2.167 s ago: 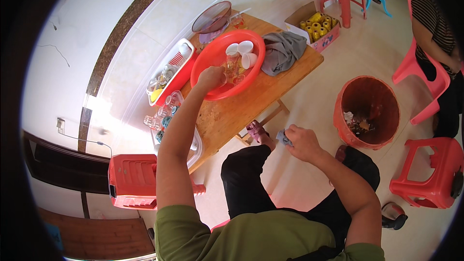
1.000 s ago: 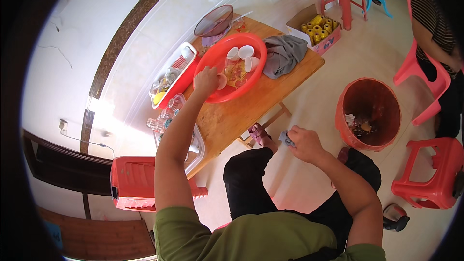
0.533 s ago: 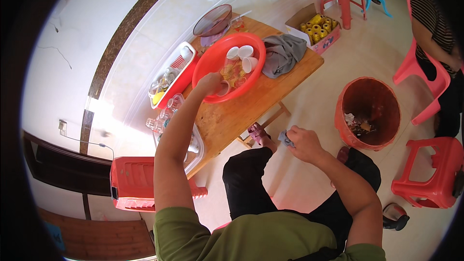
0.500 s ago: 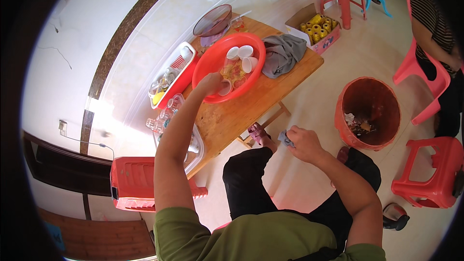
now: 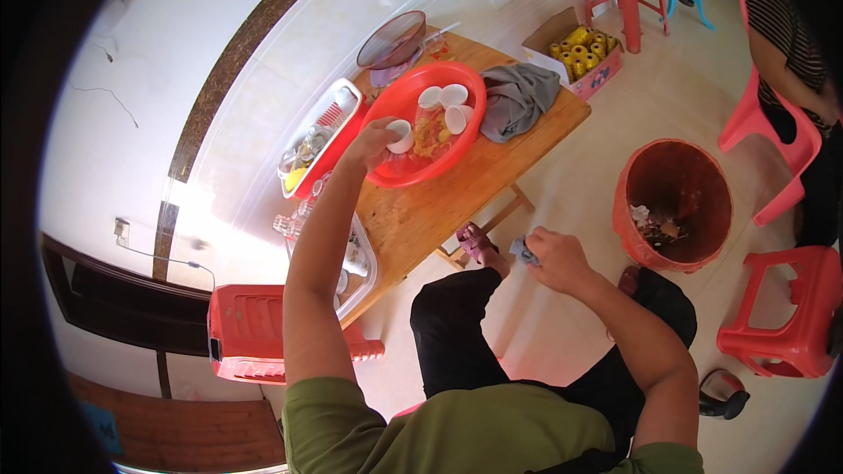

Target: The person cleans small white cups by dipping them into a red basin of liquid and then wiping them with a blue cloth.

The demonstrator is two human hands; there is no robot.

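Note:
My left hand point(image 5: 372, 146) grips a small white cup point(image 5: 401, 130) at the left side of a red plastic basin point(image 5: 468, 79). Its opening faces up toward me. Inside the basin, several more white cups point(image 5: 454, 95) lie together beside something yellowish point(image 5: 431, 135) that I cannot make out clearly. My right hand point(image 5: 559, 262) is closed around a small grey cloth point(image 5: 524, 250), held above my legs, away from the wooden table point(image 5: 430, 215). A larger grey cloth point(image 5: 518, 98) lies bunched against the basin's right side.
Left of the basin stand a red-and-white container point(image 5: 345, 127) of utensils and a clear tray point(image 5: 366, 256) with glassware. A red bin point(image 5: 622, 211) holding litter is on the floor at right, near a red stool point(image 5: 749, 285). A seated person point(image 5: 790, 61) is beyond.
My left hand has risen slightly, lifting the white cup from low in the basin to about rim height and turning it upward. My right hand has stayed almost still with the small cloth.

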